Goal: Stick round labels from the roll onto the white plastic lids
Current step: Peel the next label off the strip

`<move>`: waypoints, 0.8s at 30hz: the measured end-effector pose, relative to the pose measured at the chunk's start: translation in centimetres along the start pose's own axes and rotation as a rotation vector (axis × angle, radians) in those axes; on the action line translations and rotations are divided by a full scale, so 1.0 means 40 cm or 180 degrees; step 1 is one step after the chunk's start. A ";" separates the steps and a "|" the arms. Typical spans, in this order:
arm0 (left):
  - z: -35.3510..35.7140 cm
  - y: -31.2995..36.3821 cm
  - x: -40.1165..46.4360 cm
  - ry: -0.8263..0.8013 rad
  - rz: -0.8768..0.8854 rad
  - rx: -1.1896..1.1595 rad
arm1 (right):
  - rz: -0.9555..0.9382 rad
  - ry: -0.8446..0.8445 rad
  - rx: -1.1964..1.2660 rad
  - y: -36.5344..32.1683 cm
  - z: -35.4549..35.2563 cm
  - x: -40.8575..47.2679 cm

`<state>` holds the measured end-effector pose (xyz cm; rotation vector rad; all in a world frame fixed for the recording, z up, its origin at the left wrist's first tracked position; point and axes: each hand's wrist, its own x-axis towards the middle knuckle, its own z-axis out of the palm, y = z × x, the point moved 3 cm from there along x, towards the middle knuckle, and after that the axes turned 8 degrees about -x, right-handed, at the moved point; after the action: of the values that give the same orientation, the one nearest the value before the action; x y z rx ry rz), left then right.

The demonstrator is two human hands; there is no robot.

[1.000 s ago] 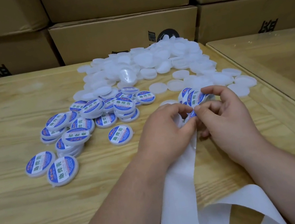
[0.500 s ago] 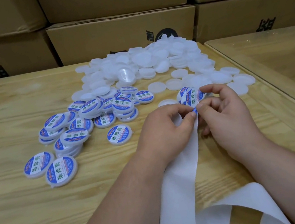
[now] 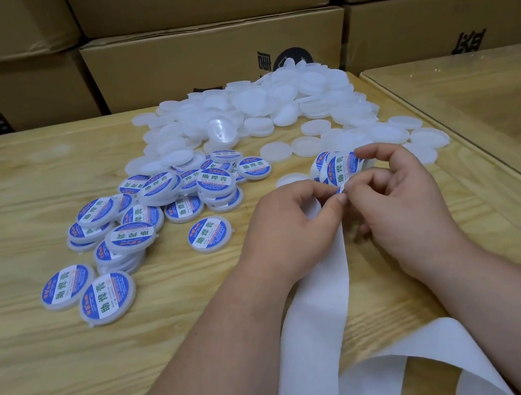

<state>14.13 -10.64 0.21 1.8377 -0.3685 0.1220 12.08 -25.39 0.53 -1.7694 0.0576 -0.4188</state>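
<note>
Label edge [image 3: 341, 188] pinched by left hand [image 3: 295, 226]; right hand [image 3: 397, 194] curled around labelled lids [image 3: 339, 167] at 12 o'clock. Slow peel off backing strip [image 3: 318, 298] advised.

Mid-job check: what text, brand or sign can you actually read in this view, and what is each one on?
"助焊膏": large characters on the blue-and-white round labels, e.g. the nearest labelled lid and the label by the right hand.
Small print on those labels: too small to read.
Black characters on the cardboard boxes: cropped or blocked, unreadable.
Round black sign on the middle box: hidden by the white lids.
</note>
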 end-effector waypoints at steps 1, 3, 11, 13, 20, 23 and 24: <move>0.000 0.001 0.000 -0.0002 0.0000 -0.0010 | -0.0003 0.0003 -0.0008 0.000 0.000 0.000; 0.000 0.001 0.000 0.0000 -0.0031 -0.0039 | -0.0003 -0.0002 0.0014 -0.001 0.000 0.000; 0.001 0.003 -0.002 -0.0042 -0.0058 -0.0124 | 0.0009 0.0041 0.0042 -0.004 0.000 0.002; 0.001 0.004 -0.002 -0.0037 -0.0048 -0.0251 | 0.0007 0.0031 0.0067 -0.004 -0.001 0.003; -0.009 0.009 0.001 0.0092 -0.0128 -0.0441 | -0.0029 0.0043 -0.0029 -0.004 -0.004 0.001; -0.018 0.011 0.002 0.0314 -0.0216 -0.0809 | 0.0003 0.0107 -0.0045 0.000 -0.005 0.001; -0.022 0.011 0.002 0.0388 -0.0260 -0.0931 | 0.0018 0.0130 -0.0050 0.000 -0.005 0.000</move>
<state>14.18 -9.93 0.91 1.5456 -0.2129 0.1169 12.03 -25.57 0.58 -1.7760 0.0949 -0.4514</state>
